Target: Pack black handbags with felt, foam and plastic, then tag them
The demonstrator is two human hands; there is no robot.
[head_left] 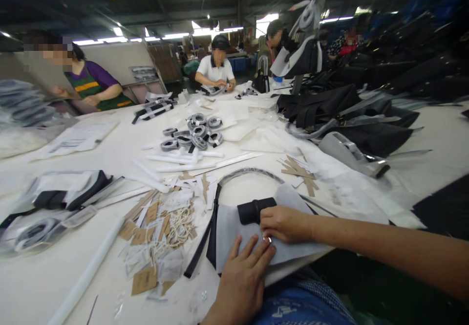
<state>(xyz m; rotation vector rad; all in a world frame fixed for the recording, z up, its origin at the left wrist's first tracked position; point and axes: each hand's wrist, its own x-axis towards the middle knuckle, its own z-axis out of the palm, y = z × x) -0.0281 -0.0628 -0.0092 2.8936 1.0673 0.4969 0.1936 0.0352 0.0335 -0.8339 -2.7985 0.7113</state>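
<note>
A black handbag (211,247) lies at the table's front edge, its front overlaid by a pale grey sheet (230,225). Its handle (249,171) arches away from me in a clear wrap, and a dark strap (198,254) trails to the left. My left hand (244,271) rests flat on the grey sheet, fingers spread. My right hand (282,223) is closed, its fingers curled down beside a small shiny metal piece (267,240); what they pinch is hidden. Just beyond those fingers is a black tab (254,210) on the sheet.
Paper tags (144,281) with white strings lie left of the bag. Coiled wrapped straps (200,132) are heaped farther back. A bagged handbag (54,207) lies left, black bags (340,110) pile up right beside a post (298,83). Several people work around the table.
</note>
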